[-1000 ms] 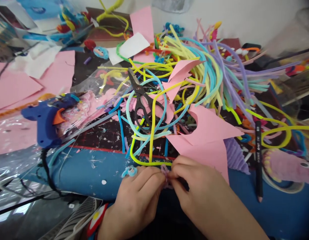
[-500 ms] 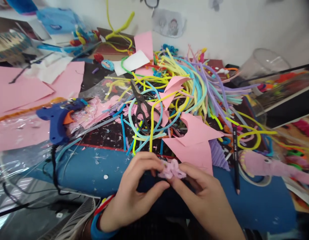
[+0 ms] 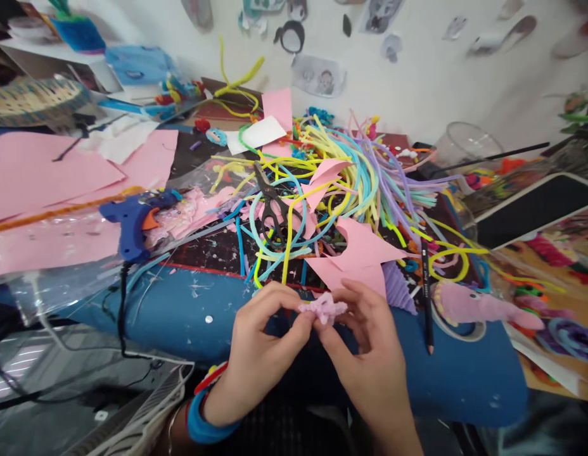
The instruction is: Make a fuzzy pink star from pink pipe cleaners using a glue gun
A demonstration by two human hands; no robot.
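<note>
Low in the middle of the head view, a small pale pink flower-like shape of looped pipe cleaner (image 3: 325,308) is held between both my hands. My left hand (image 3: 268,348) pinches its left side between thumb and forefinger. My right hand (image 3: 370,354) has its thumb against the lower edge and its curled fingers behind the right side; their exact contact is partly hidden. Just beyond lie cut sheets of pink paper (image 3: 365,250). Black-handled scissors (image 3: 272,206) rest among loose yellow and light blue pipe cleaners (image 3: 287,253).
A blue glue gun (image 3: 132,228) lies on plastic at left. At right are a black pencil (image 3: 426,297), a pink plush-like figure (image 3: 474,303) on a tape roll (image 3: 460,330), and a phone-like dark slab (image 3: 541,212). A big bundle of pipe cleaners (image 3: 370,164) spreads toward the wall.
The view has tilted up, showing more wall. My right hand's fingers have lifted and loosened around the pipe-cleaner shape, which has turned, while my left thumb has closed in on it.
</note>
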